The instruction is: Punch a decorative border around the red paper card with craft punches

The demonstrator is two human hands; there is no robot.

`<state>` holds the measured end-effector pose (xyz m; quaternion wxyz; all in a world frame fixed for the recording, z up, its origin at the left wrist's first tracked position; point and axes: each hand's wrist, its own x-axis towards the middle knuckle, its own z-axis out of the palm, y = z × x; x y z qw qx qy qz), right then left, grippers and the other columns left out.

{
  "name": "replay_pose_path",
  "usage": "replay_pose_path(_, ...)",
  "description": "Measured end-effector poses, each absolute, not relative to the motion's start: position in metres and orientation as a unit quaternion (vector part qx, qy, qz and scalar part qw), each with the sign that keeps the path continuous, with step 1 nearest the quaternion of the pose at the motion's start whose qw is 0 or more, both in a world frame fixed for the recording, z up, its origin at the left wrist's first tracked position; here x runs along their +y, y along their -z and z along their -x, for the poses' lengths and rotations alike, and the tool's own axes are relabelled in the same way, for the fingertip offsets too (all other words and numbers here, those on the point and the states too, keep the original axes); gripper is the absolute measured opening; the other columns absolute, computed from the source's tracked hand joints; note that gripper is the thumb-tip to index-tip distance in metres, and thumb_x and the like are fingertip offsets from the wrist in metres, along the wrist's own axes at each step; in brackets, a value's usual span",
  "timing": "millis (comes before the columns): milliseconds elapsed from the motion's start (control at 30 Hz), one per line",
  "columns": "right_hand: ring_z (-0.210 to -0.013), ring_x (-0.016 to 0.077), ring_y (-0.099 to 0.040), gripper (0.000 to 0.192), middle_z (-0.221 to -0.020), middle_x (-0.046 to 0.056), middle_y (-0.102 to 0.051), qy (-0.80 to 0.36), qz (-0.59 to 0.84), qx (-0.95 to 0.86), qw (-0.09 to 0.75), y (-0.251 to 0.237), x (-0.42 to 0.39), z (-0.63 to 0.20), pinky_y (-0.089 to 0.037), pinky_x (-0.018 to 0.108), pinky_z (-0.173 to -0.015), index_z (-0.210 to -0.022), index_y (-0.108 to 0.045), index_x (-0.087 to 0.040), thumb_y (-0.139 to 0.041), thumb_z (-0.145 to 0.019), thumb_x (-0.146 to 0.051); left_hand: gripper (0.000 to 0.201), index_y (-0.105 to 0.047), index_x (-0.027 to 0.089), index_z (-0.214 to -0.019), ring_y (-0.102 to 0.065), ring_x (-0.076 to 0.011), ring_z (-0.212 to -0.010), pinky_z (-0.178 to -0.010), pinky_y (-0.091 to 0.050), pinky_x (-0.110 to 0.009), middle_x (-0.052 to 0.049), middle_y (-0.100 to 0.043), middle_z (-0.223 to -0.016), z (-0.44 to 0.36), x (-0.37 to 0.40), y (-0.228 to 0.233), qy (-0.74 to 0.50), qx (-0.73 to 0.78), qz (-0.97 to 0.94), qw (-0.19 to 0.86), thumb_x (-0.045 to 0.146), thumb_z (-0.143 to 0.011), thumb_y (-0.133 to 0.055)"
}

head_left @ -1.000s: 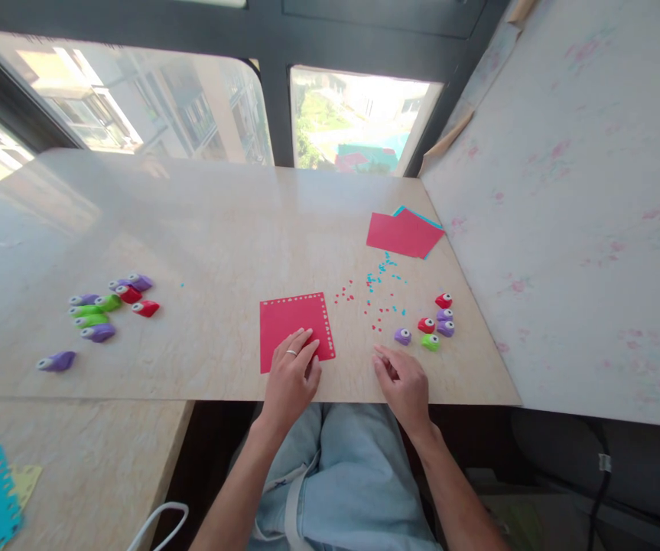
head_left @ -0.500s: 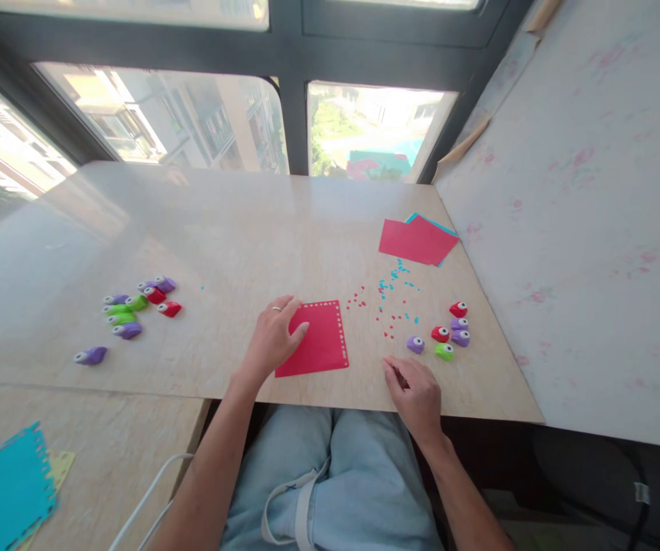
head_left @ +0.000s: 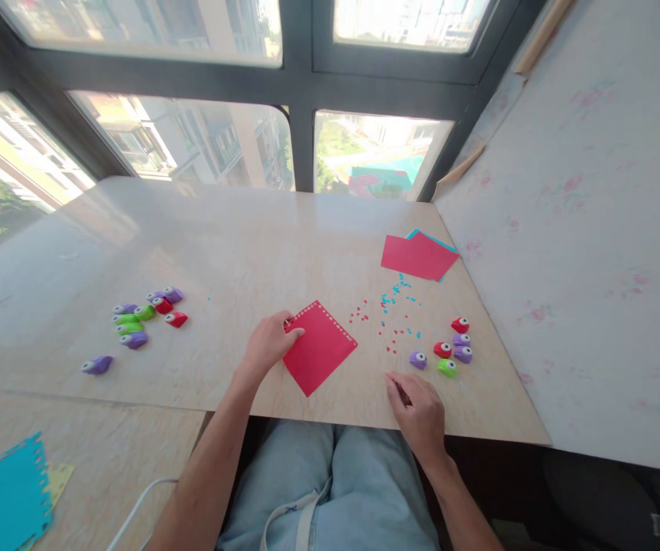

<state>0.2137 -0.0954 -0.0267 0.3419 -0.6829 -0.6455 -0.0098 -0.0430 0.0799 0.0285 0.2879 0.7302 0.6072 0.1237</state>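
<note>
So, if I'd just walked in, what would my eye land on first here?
Probably the bright red sheet near the table's front edge, small holes along two sides, its left corner at the left hand. Then the tiny red and blue bits scattered to its right, and the colourful big-eyed gadgets grouped toward both sides.

hands [head_left: 271, 339] [head_left: 420, 411]: 2 | hole-edged red sheet [head_left: 321, 352]: 1 | left-side punches [head_left: 129, 329]: 5 purple, 3 green, 2 red | right-side punches [head_left: 443, 350]: 3 purple, 2 red, 1 green | paper bits [head_left: 385, 300]: too small to count
</note>
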Motion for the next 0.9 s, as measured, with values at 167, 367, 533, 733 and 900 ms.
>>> replay_pose_path(167, -0.070, 0.0198, -0.062, 0.024, -0.076, 0.006, -0.070, 0.016, 0.683, -0.644, 0.344, 0.028, -0.095, -0.214, -0.047, 0.033, -0.069, -0.092, -0.072, -0.018, -0.051, -0.097, -0.028, 0.023, -0.063, 0.020, -0.083, -0.064, -0.0195, -0.073, -0.064, -0.041, -0.027, -0.004, -0.070, -0.079, 0.057, 0.055, -0.021, -0.218, 0.669, -0.659, 0.267, 0.037, -0.091, -0.049)
replay_pose_path(367, -0.069, 0.0195, -0.062, 0.022, -0.077, 0.006, -0.070, 0.027, 0.677, -0.653, 0.339, 0.030, -0.096, -0.215, -0.047, 0.033, -0.070, -0.094, -0.072, -0.017, -0.052, -0.097, -0.027, 0.035, -0.062, 0.020, -0.111, -0.070, -0.0227, -0.085, -0.071, -0.050, -0.029, -0.007, -0.074, -0.097, 0.067, 0.017, -0.010, -0.267, 0.690, -0.586, 0.331, 0.044, -0.087, -0.053)
replay_pose_path(533, -0.068, 0.0191, -0.060, 0.020, -0.075, 0.005, -0.068, 0.026, 0.677, -0.653, 0.337, 0.029, -0.096, -0.215, -0.046, 0.033, -0.069, -0.093, -0.071, -0.018, -0.053, -0.097, -0.026, 0.041, -0.065, 0.020, -0.110, -0.070, -0.0232, -0.079, -0.068, -0.048, -0.030, -0.005, -0.073, -0.082, 0.069, 0.008, -0.011, -0.228, 0.705, -0.574, 0.348, 0.051, -0.086, -0.053)
replay_pose_path(733, -0.092, 0.0266, -0.061, 0.027, -0.094, 0.012, -0.068, 0.048, 0.717, -0.611, 0.331, 0.030, -0.090, -0.213, -0.049, 0.042, -0.083, -0.109, -0.070, -0.017, -0.049, -0.097, -0.029, 0.042, -0.066, 0.020, -0.113, -0.069, -0.0246, -0.077, -0.067, -0.045, -0.031, -0.004, -0.071, -0.073, 0.071, 0.017, -0.010, -0.211, 0.729, -0.589, 0.278, 0.050, -0.086, -0.051)
replay_pose_path(900, -0.123, 0.0385, -0.050, 0.048, -0.137, 0.023, -0.056, 0.100, 0.781, -0.559, 0.260, 0.036, -0.085, -0.208, -0.042, 0.058, -0.098, -0.134, -0.056, -0.008, -0.046, -0.096, -0.035, 0.039, -0.068, 0.023, -0.108, -0.069, -0.0225, -0.075, -0.066, -0.044, -0.029, -0.003, -0.072, -0.075, 0.074, 0.015, -0.003, -0.226, 0.720, -0.599, 0.269, 0.049, -0.086, -0.051)
